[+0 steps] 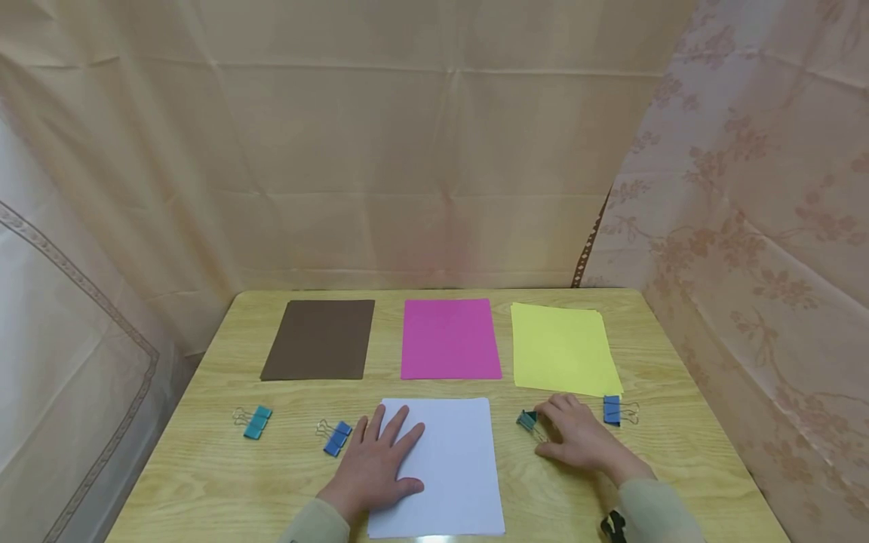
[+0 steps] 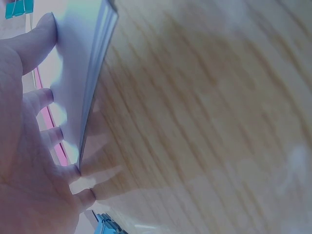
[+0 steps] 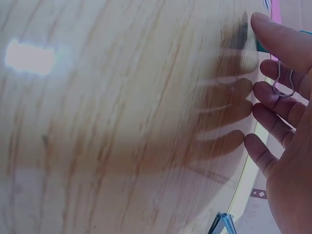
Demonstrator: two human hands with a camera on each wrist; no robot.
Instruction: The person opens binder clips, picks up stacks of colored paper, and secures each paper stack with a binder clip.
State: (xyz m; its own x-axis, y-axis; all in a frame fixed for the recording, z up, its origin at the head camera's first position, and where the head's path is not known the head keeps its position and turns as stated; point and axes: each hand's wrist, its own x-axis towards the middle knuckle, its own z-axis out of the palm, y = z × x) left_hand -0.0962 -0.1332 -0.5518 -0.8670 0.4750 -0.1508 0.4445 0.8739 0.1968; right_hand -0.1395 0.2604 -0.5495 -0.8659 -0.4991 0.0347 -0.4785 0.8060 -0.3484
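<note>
Fingers spread, my left hand (image 1: 376, 467) lies on the left part of a stack of white paper (image 1: 456, 467). In the left wrist view its fingertips touch the stack's left edge and the table beside it. My right hand (image 1: 580, 434) is around a green binder clip (image 1: 526, 421) to the right of the stack. Thumb and fingers stand apart, with the clip's wire handles (image 3: 282, 87) between them in the right wrist view. That clip's body is partly hidden by the thumb there; no firm pinch shows. A blue binder clip (image 1: 337, 438) lies beside the left hand.
Along the back of the wooden table (image 1: 434, 388) lie brown paper (image 1: 319, 339), magenta paper (image 1: 451, 339) and yellow paper (image 1: 565, 348). A teal binder clip (image 1: 257, 422) lies at the left, and another blue binder clip (image 1: 612, 410) sits beyond the right hand.
</note>
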